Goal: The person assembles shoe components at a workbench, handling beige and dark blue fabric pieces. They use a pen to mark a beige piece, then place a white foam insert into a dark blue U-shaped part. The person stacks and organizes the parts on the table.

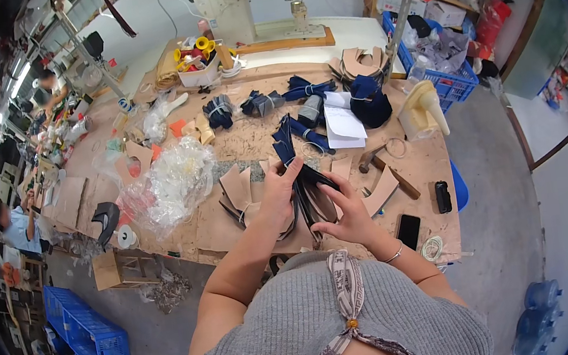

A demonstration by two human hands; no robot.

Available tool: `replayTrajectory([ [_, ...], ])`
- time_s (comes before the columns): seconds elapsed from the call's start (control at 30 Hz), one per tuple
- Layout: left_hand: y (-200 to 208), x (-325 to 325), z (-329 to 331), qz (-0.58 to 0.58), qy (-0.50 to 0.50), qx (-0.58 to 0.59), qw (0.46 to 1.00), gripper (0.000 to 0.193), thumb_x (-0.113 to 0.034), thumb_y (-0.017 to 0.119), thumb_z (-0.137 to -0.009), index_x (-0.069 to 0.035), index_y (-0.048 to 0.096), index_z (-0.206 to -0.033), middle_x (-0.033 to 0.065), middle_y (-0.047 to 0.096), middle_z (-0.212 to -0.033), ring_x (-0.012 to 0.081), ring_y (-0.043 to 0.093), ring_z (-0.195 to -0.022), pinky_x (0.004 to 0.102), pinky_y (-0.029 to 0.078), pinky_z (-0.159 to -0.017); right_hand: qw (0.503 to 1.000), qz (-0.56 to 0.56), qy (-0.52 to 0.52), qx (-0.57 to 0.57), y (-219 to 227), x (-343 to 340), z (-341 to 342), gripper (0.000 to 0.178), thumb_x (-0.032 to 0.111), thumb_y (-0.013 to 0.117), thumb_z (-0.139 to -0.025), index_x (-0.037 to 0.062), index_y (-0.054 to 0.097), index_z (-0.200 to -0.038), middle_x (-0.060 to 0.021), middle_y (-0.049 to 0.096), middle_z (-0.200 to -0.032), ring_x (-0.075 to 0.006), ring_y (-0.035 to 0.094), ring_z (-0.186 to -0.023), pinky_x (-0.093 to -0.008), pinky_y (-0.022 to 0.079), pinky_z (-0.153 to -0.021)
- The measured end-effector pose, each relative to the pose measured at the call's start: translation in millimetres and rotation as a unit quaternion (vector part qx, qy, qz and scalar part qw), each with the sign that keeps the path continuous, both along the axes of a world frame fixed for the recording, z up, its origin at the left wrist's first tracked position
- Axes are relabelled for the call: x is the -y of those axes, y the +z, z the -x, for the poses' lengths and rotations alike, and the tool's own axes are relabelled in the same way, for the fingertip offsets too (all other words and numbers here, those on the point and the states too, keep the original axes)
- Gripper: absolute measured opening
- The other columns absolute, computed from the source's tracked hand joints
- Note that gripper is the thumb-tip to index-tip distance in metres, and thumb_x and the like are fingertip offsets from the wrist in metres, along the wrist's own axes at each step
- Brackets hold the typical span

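Note:
My left hand (279, 196) and my right hand (351, 213) both grip a stack of thin black cut pieces (313, 194) held on edge just above the wooden workbench (252, 146). The left hand clasps the stack from its left side with fingers over the top. From the right, the other hand pinches the stack's lower end; a bracelet sits on that wrist. Tan cut pieces (237, 187) lie under and beside the hands. Navy bundles (293, 137) tied with bands lie just beyond.
A crumpled clear plastic bag (171, 181) lies to the left. A hammer (385, 165), a black phone (408, 230), tape roll (431, 247) and white paper (344, 122) sit to the right. A sewing machine (248, 1) stands at the back. Blue crates (87, 336) sit on the floor; people work far left.

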State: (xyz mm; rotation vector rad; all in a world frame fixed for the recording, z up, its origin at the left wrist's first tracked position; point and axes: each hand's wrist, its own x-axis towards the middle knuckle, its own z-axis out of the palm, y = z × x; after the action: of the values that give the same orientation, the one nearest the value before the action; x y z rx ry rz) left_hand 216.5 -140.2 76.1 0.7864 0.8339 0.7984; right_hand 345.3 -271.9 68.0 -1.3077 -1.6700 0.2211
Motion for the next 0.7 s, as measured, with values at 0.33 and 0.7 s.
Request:
replayTrajectory([
  [0.33, -2, 1, 4, -0.014, 0.000, -0.016, 1.000, 0.058, -0.032, 0.078, -0.076, 0.000, 0.050, -0.115, 0.0037, 0.060, -0.096, 0.0106, 0.061, -0.078, 0.0237, 0.048, -0.062, 1.000, 0.012, 0.003, -0.017, -6, 1, 4, 0.058, 0.007, 0.070, -0.069, 0.0006, 0.051, -0.123, -0.0233, 0.041, -0.133, -0.0403, 0.046, -0.120, -0.0436, 0.041, -0.098],
  [0.7, -9, 15, 9, -0.179, -0.004, 0.034, 0.983, 0.033, -0.023, 0.069, -0.085, -0.003, 0.057, -0.108, 0.0041, 0.064, -0.095, 0.0115, 0.061, -0.085, 0.0270, 0.050, -0.074, 0.846, 0.090, 0.181, -0.493, -75, 5, -22, 0.031, -0.004, 0.052, -0.086, 0.0025, 0.060, -0.115, -0.0144, 0.046, -0.136, -0.0228, 0.044, -0.126, -0.0347, 0.038, -0.101],
])
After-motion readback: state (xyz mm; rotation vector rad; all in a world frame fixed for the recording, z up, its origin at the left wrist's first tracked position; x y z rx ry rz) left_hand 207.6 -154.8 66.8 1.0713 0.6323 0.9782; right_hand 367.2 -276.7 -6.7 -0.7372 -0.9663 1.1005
